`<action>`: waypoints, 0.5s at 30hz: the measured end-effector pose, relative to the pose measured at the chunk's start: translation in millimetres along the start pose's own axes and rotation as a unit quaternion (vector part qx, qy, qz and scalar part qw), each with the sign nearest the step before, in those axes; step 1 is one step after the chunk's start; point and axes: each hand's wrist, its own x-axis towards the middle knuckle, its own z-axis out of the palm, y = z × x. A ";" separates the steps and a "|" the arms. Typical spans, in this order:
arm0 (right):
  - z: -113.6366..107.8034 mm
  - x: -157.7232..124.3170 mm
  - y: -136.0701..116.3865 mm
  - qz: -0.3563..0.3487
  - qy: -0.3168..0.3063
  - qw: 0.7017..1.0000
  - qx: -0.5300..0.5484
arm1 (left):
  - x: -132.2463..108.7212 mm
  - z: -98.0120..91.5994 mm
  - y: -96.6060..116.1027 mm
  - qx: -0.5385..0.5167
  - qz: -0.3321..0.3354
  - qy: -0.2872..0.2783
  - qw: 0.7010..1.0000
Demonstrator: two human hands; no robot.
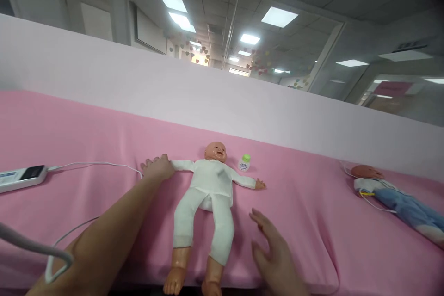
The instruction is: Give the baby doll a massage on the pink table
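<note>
A baby doll in white long-sleeved top and trousers lies on its back, arms spread and bare feet toward me. My left hand is closed around the end of the doll's outstretched arm on the left; the doll's hand there is hidden beneath my fingers. To the right of the doll's legs, my right hand hovers with fingers apart, holding nothing. The doll's other hand lies free on the pink sheet. Beside its head stands a small clear bottle with a green cap.
A pink sheet covers the surface, backed by a low white wall with glass above. At left lies a white device with a dark screen and cable. A second doll in blue trousers lies at far right with thin tubing.
</note>
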 end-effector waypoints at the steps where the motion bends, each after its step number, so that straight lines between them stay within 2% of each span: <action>1: 5.0 -17.1 -3.8 -0.043 -0.010 0.999 -0.009 | 6.6 4.8 0.3 -0.008 -0.004 0.002 1.000; 4: 25.8 -54.6 -13.2 -0.116 0.007 0.992 -0.055 | 15.4 16.7 -3.9 -0.022 0.031 0.038 0.999; 6: 41.8 -67.1 -20.8 -0.138 0.025 0.984 -0.109 | 15.2 19.8 -8.1 -0.043 0.051 0.051 0.996; 9: 61.9 -70.1 -36.4 -0.150 0.053 0.974 -0.161 | 10.8 18.6 -11.6 -0.121 0.058 0.048 0.990; 11: 69.5 -65.9 -47.9 -0.133 0.061 0.977 -0.158 | 7.7 17.5 -11.8 -0.182 0.065 0.060 0.979; 13: 71.7 -60.7 -56.9 -0.103 0.059 0.984 -0.134 | 6.9 18.2 -12.1 -0.249 0.061 0.083 0.963; 15: 69.3 -57.1 -60.7 -0.082 0.052 0.990 -0.105 | 9.7 21.1 -13.3 -0.322 0.030 0.102 0.941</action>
